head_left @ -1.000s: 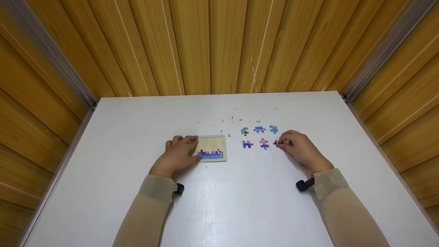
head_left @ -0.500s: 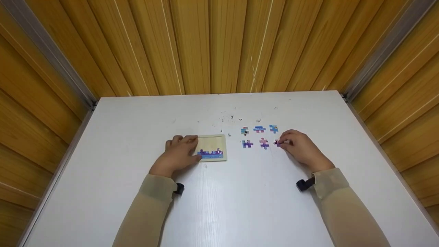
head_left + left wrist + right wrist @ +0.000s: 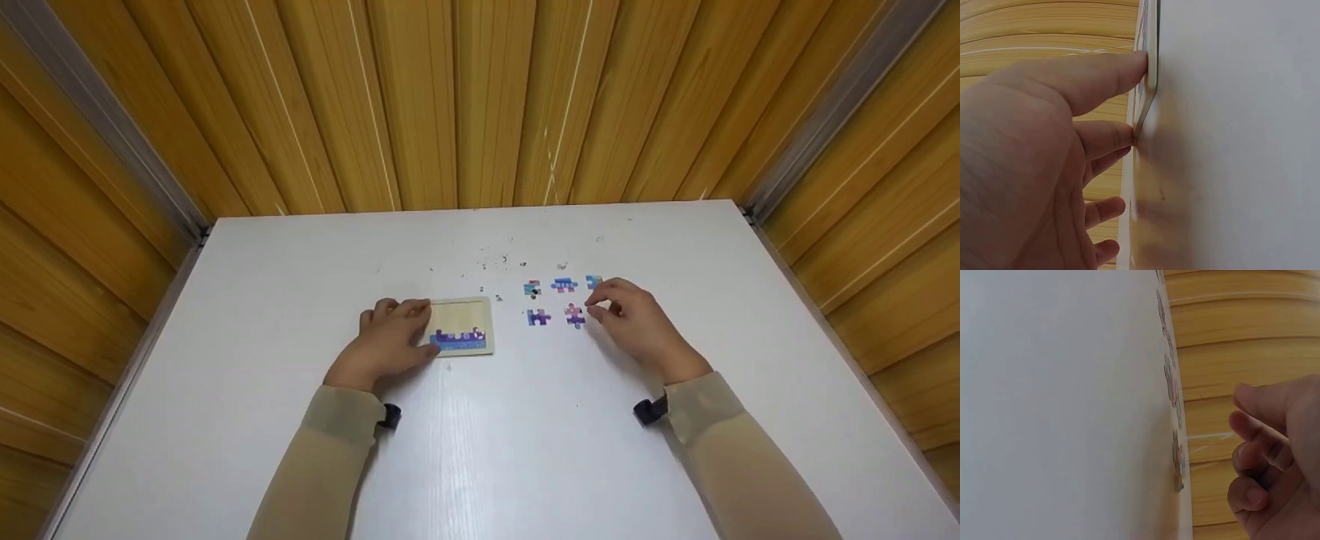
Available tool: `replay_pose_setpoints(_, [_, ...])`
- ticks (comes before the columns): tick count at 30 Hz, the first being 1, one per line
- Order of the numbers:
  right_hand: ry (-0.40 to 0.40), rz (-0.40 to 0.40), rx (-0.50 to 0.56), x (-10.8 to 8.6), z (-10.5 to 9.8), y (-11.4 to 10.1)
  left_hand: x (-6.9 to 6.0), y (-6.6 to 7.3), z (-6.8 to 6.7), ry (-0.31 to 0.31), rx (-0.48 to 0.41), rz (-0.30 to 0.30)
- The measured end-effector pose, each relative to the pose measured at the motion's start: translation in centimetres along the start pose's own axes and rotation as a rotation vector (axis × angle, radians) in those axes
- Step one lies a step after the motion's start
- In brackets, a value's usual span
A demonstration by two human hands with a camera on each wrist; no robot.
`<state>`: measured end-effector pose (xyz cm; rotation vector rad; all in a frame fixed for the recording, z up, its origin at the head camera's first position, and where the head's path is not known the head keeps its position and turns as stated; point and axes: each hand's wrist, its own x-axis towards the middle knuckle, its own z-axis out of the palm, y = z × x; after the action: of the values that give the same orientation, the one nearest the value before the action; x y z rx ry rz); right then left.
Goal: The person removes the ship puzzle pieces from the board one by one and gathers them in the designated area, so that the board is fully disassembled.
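In the head view my left hand (image 3: 388, 341) holds the left side of a pale wooden puzzle frame (image 3: 490, 319). Its thumb (image 3: 1129, 70) lies on the near corner and its index finger reaches the far corner. Purple and blue pieces (image 3: 459, 341) fill the lower part of the frame. My right hand (image 3: 630, 319) hovers above the right end of the loose jigsaw pieces, its fingers loosely curled and nothing visible between thumb and index finger. Under it a piece (image 3: 1178, 461) lies on the table, hidden in the head view. A pink and purple piece (image 3: 574, 315) lies just left of the fingertips.
A purple piece (image 3: 538, 317) lies left in the near row. The far row holds a multicoloured piece (image 3: 532, 287), a blue one (image 3: 564, 284) and another blue one (image 3: 593, 282), partly covered by the hand. Dark specks mark the white table (image 3: 480, 450); wood-look panels (image 3: 480, 105) stand behind.
My right hand has let go of the purple piece at the right end, lifted off the table and moved a little left. My left hand stays on the frame. The head view has shifted slightly.
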<state>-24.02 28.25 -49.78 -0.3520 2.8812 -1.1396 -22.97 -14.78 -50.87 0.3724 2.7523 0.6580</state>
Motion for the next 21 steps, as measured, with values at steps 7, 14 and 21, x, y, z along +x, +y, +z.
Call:
replay_pose_setpoints(7, [-0.037,-0.176,0.090,0.6,2.6,-4.7,0.0,0.0,0.0,-0.004,0.011,0.019])
replay_pose_setpoints(14, [-0.055,-0.211,0.141,2.3,4.5,-9.4,0.5,0.4,0.2,0.000,0.013,0.005])
replay_pose_setpoints(21, [-0.065,-0.215,0.221,3.5,6.3,-13.1,0.8,0.8,0.0,0.018,0.017,-0.007])
